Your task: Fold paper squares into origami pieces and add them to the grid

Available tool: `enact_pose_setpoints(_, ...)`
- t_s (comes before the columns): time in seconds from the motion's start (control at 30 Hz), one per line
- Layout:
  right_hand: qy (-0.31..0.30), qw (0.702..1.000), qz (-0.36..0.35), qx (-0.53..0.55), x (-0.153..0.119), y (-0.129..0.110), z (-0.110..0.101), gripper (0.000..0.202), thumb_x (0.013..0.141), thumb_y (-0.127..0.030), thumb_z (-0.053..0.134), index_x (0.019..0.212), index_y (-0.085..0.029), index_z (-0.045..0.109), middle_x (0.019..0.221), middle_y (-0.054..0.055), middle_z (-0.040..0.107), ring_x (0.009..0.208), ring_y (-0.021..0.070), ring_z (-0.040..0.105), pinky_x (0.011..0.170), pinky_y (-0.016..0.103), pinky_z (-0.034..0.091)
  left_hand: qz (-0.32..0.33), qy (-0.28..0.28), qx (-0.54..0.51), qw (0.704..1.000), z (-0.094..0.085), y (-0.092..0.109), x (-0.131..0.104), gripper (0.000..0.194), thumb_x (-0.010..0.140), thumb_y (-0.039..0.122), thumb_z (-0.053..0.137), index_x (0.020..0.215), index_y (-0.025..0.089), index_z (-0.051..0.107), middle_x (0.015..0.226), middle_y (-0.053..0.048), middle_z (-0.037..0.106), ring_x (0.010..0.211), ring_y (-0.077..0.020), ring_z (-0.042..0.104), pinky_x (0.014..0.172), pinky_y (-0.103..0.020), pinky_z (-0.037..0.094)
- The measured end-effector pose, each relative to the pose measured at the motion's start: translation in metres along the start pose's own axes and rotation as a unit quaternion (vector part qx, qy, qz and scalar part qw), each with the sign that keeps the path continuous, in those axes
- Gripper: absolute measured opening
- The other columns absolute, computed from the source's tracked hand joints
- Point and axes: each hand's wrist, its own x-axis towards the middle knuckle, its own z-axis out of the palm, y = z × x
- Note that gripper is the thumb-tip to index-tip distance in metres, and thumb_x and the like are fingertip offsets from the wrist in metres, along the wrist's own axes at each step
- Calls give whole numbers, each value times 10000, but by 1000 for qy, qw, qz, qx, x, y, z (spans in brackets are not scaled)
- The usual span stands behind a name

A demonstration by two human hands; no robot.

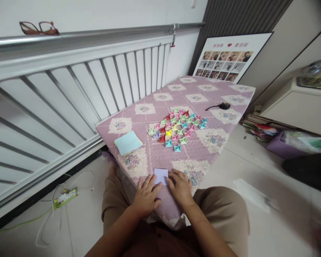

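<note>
A small lavender paper square (161, 176) lies flat on the flowered tablecloth near the table's front corner. My left hand (146, 197) rests palm down at its left, fingers spread, the fingertips at the paper's lower left edge. At the right edge, my right hand (180, 186) lies with its fingers stretched and slightly bent, touching the paper's side. Beyond the hands stand several small folded paper pieces (168, 143) in pink, red, green, yellow and blue, set out in slanting rows. To the left is a stack of paper sheets (128, 142), light blue on top.
A white railing (117, 78) runs along the table's left side, with eyeglasses (39, 28) on its top bar. A black object with a cord (224, 106) lies far right on the table. A photo board (230, 59) leans behind. A power strip (65, 197) sits on the floor.
</note>
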Motion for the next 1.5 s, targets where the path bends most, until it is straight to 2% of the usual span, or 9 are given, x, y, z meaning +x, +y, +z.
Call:
enact_pose_setpoints(0.3, -1, 993, 25, 116, -5, -4, 6, 136, 761, -342, 607, 681, -233, 602, 1131, 38, 655, 1114, 287, 517, 969, 513, 238, -23, 113, -87, 990, -2, 1, -2, 526, 802, 211, 576, 1319, 190, 479, 1487, -159, 324, 1366, -290, 300, 1123, -521, 212)
enact_pose_setpoints(0.43, -3, 988, 30, 149, -6, -4, 4, 152, 744, -348, 604, 654, -227, 586, 1117, 44, 659, 1112, 289, 519, 984, 523, 213, -110, 215, -234, 942, -6, -2, 7, 500, 792, 129, 526, 1288, 160, 466, 1322, -140, 494, 1267, -241, 430, 1083, -444, 330)
enact_pose_setpoints(0.53, 0, 982, 40, 183, -6, -8, -1, 186, 741, -382, 601, 645, -223, 585, 1080, 57, 665, 1076, 286, 537, 984, 510, 228, -154, 243, -332, 898, -11, -3, 18, 529, 774, 123, 557, 1290, 176, 454, 1255, -115, 543, 1195, -225, 500, 1051, -425, 370)
enact_pose_setpoints(0.77, -62, 925, 81, 367, -4, -15, -23, 296, 780, -481, 573, 647, -225, 502, 648, -8, 552, 668, 180, 524, 654, 293, 396, -163, 198, -413, 874, -26, -1, 36, 527, 725, 114, 630, 1235, 187, 520, 1230, -99, 581, 1169, -220, 519, 1045, -395, 357)
enact_pose_setpoints(0.93, -92, 850, 166, 491, -4, -19, -30, 349, 738, -522, 634, 660, -225, 470, 573, -50, 454, 535, 126, 420, 539, 256, 351, -141, 86, -481, 861, -45, 5, 39, 245, 791, 181, 555, 1028, 171, 618, 1026, -46, 669, 962, -181, 599, 902, -309, 436)
enact_pose_setpoints(1.03, -104, 792, 228, 557, -5, -22, -31, 374, 706, -539, 673, 684, -227, 468, 575, -53, 470, 519, 120, 437, 535, 258, 382, -158, 52, -525, 835, -51, 8, 38, 148, 796, 226, 540, 908, 161, 613, 845, -9, 657, 764, -143, 593, 733, -248, 454)
enact_pose_setpoints(1.13, -106, 766, 259, 579, -6, -26, -32, 401, 678, -556, 697, 684, -229, 464, 567, -52, 481, 514, 122, 453, 539, 267, 420, -178, 29, -546, 818, -53, 8, 39, 125, 803, 269, 533, 822, 162, 594, 722, 21, 600, 647, -115, 537, 621, -216, 414)
enact_pose_setpoints(1.3, -91, 793, 228, 558, -7, -19, -29, 377, 715, -568, 652, 709, -231, 483, 614, -25, 538, 565, 151, 510, 577, 296, 463, -209, 5, -527, 824, -47, 6, 45, 157, 821, 309, 519, 832, 169, 589, 692, 29, 575, 589, -103, 493, 556, -205, 371)
enact_pose_setpoints(1.5, 33, 946, 91, 309, -17, 6, -28, 256, 828, -454, 538, 903, -213, 580, 865, 63, 645, 794, 218, 590, 758, 374, 483, -208, -2, -499, 841, -40, 2, 52, 142, 829, 278, 501, 824, 165, 589, 665, 33, 553, 571, -95, 485, 535, -194, 358)
